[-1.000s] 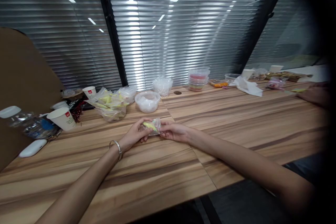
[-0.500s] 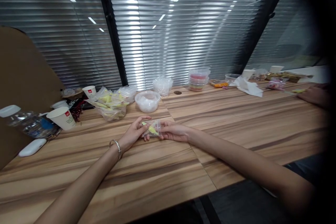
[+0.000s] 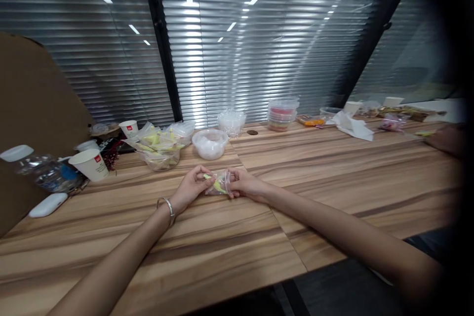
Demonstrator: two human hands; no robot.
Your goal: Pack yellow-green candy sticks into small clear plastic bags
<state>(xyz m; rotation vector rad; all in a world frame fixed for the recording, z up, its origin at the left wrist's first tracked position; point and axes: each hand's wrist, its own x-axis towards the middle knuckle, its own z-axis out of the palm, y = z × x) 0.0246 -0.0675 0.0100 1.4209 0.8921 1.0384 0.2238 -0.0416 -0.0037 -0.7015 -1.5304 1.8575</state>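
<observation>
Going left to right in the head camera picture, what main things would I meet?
White oval object, nearest paper cup, bowl of yellow-filled bags, left hand, small clear bag, right hand, stacked tubs, orange packet, white tissue.

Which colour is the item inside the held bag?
The item is yellow-green, clearest in the head view.

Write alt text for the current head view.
A person's left hand and right hand hold a small clear bag with a yellow piece inside, at a wooden table. Farther back are a bowl heaped with bags and, at left, paper cups.
</observation>
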